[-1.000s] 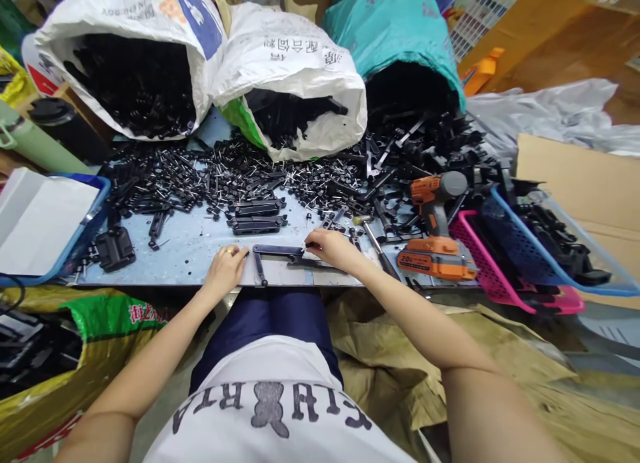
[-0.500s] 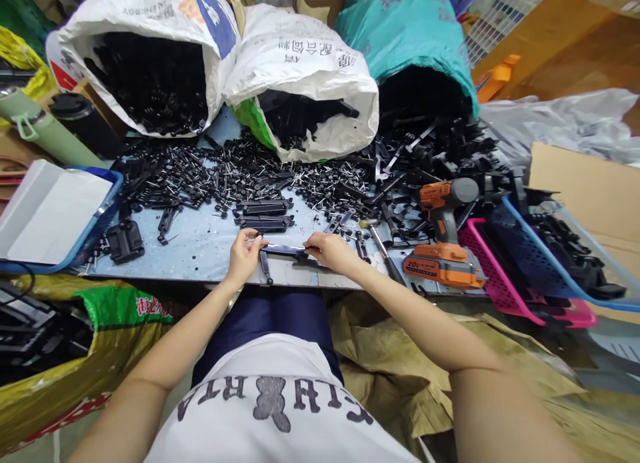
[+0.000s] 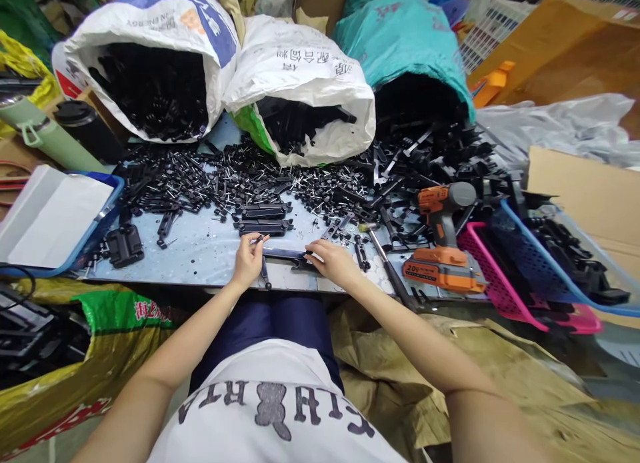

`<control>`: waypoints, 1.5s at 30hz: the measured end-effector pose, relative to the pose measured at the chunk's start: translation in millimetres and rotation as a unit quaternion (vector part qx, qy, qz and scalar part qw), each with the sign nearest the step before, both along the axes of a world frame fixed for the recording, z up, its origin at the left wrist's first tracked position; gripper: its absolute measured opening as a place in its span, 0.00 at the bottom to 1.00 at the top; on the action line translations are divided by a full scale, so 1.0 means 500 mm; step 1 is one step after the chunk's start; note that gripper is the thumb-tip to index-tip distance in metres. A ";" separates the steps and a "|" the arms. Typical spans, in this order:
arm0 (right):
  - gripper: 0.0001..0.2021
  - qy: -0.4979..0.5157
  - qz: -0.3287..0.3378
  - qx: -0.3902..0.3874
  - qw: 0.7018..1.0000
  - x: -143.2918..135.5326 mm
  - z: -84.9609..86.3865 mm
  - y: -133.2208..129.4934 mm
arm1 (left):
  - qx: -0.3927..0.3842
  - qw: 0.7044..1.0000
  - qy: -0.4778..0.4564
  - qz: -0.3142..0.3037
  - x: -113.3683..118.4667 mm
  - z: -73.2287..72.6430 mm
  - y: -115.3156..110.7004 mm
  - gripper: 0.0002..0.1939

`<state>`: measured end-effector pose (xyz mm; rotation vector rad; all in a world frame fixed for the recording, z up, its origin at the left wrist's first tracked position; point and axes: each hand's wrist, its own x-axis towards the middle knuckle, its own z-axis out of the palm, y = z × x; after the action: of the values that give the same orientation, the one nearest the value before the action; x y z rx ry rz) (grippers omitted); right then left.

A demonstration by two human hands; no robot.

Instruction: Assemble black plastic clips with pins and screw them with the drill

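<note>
A long black plastic bar [image 3: 285, 253] lies at the table's front edge between my two hands. My left hand [image 3: 247, 262] is closed at its left end, with thumb and finger pinched on a small dark part [image 3: 259, 239]; its exact kind is too small to make out. My right hand [image 3: 334, 263] grips the bar's right end, its fingertips bent over it. Below my left fingers a thin black arm piece [image 3: 265, 274] points toward the edge. Just beyond my hands, two similar black bar assemblies [image 3: 265, 227] lie one behind the other.
Loose black parts and pins [image 3: 200, 176] cover the table's back. Behind them lie a white sack [image 3: 300, 70] and a teal sack [image 3: 400, 36]. To the right are a hammer [image 3: 387, 256], an orange cordless drill [image 3: 443, 236] and a pink basket [image 3: 493, 276]; a blue tray [image 3: 117, 190] sits left.
My left hand's fingers have lifted slightly and now show a small dark part between them. My right hand still holds the bar's right end, its fingers a little more spread.
</note>
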<state>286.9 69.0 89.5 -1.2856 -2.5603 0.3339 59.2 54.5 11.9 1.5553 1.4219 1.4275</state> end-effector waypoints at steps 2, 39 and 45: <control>0.15 0.022 0.021 0.031 0.999 -0.024 0.003 -0.005 | 0.029 0.994 0.103 -0.017 -0.012 0.003 -0.007 0.09; 0.23 0.050 0.115 0.108 0.986 0.088 -0.138 -0.017 | 0.015 0.846 0.478 -0.236 0.106 0.070 0.010 0.23; 0.20 -0.015 0.164 0.113 0.980 0.108 -0.114 0.014 | 0.061 0.820 0.512 -0.250 0.093 0.074 0.002 0.24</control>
<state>340.7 76.2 32.6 -0.7965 -2.7382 0.0806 105.7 55.7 48.9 2.7277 1.2337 0.2995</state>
